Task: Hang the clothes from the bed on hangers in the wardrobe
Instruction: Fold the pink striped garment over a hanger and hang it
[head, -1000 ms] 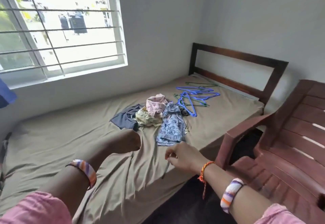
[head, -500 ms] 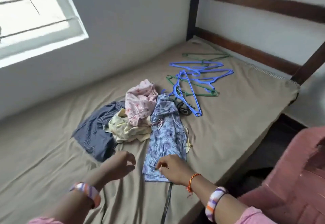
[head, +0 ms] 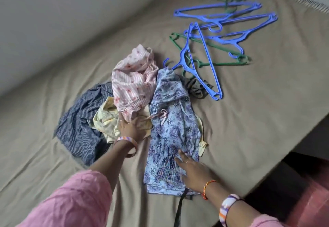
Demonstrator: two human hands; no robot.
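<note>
The right hand (head: 191,170) lies flat, fingers spread and straight, on the near end of a blue flowered garment (head: 171,132), pressing it to the bed (head: 258,102); the judgement is that it pins or feels the cloth before lifting it. The left hand (head: 130,128) reaches further in, its fingers lying on a yellow garment (head: 105,120) at the near edge of a pink striped garment (head: 132,86); whether it pinches the cloth or only touches it cannot be told, since the fingertips sink into the folds. Left of that lies a dark striped shirt (head: 80,128), partly under the yellow piece. All four clothes sit in one loose heap near the middle of the bed, none yet on a hanger. To the far right, well within reach, blue hangers (head: 201,61) and green hangers (head: 213,48) lie crossed over one another, the nearest blue one touching the top of the flowered garment, probably laid out ready for use. The wardrobe is out of view. A pink sleeve (head: 71,200) covers the left arm. No brand, label or writing can be read anywhere.
</note>
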